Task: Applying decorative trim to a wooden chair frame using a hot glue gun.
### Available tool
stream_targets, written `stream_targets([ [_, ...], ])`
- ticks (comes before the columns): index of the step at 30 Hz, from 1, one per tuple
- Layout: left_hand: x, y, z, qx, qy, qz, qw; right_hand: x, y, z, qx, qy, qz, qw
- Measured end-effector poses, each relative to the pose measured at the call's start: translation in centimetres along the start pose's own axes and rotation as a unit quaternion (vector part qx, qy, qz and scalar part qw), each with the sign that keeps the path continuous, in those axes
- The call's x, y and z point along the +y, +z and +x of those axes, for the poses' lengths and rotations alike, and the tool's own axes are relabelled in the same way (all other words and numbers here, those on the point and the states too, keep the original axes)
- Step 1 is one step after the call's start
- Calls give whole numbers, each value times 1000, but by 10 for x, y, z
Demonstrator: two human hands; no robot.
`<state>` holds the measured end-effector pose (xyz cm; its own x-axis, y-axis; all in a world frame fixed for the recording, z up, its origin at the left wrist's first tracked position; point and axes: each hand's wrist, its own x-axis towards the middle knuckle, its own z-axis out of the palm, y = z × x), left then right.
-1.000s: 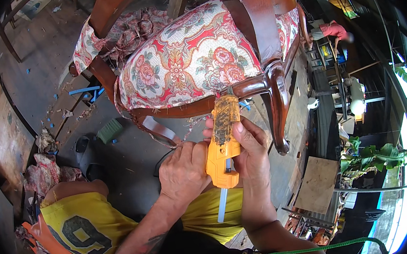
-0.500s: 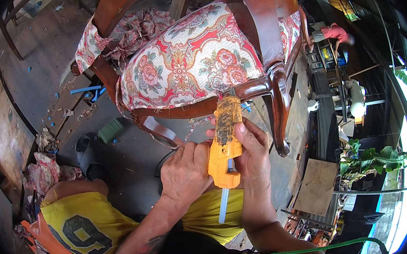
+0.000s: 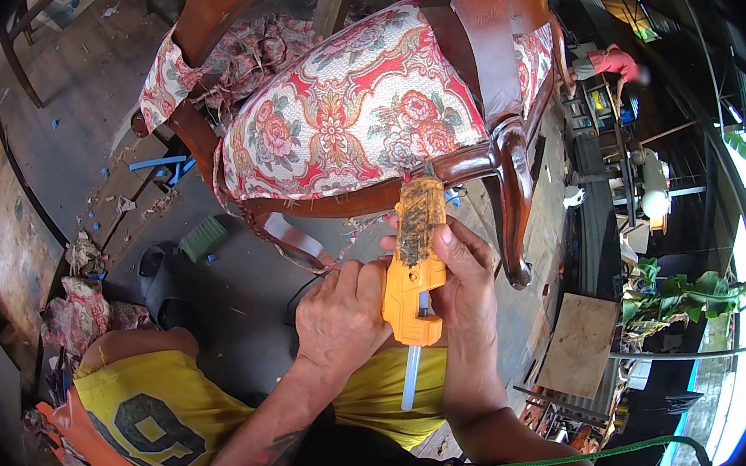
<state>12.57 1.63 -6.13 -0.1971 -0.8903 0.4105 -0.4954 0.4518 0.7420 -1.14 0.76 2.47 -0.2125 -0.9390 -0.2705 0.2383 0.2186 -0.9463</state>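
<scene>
Yellow-orange plastic hot glue gun (image 3: 414,287) sits right in the middle of the frame, dark grime caked on its front half, and both hands are on it. The left hand (image 3: 342,312) is closed in a fist at its left side, seemingly round the handle, though the fingers hide that bit. The right hand (image 3: 467,273) grips the body from the right, thumb up near the grimy part, so it's the hand nearer the front end. Long axis runs nearly straight up the frame, tipped slightly right, with a translucent glue stick (image 3: 411,380) poking out at the bottom. Front end points up at the wooden seat rail (image 3: 334,204) under the floral upholstered seat (image 3: 330,116), upper middle, just left of the glossy cabriole leg (image 3: 515,219). Honestly can't tell if the tip touches the rail or stops just short.
</scene>
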Motion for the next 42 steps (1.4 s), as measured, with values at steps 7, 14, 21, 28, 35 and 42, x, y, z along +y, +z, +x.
stream_targets([
  [7,-2,2,-1,9,9,10,1000,1,-1,0,-5,-7,8,1000],
  [14,-3,4,-3,10,4,2,1000,2,-1,1,-8,-6,3,1000],
  [21,-3,4,-3,8,4,1,1000,1,-1,0,-5,-3,2,1000],
  [28,-3,3,-4,11,-1,-3,1000,1,-1,0,-5,2,-4,1000],
  [35,-3,2,-5,4,-3,-5,1000,0,1,-1,-10,1,-5,1000],
  [42,-1,0,-4,-3,-11,-10,1000,2,1,0,-7,-2,-1,1000],
])
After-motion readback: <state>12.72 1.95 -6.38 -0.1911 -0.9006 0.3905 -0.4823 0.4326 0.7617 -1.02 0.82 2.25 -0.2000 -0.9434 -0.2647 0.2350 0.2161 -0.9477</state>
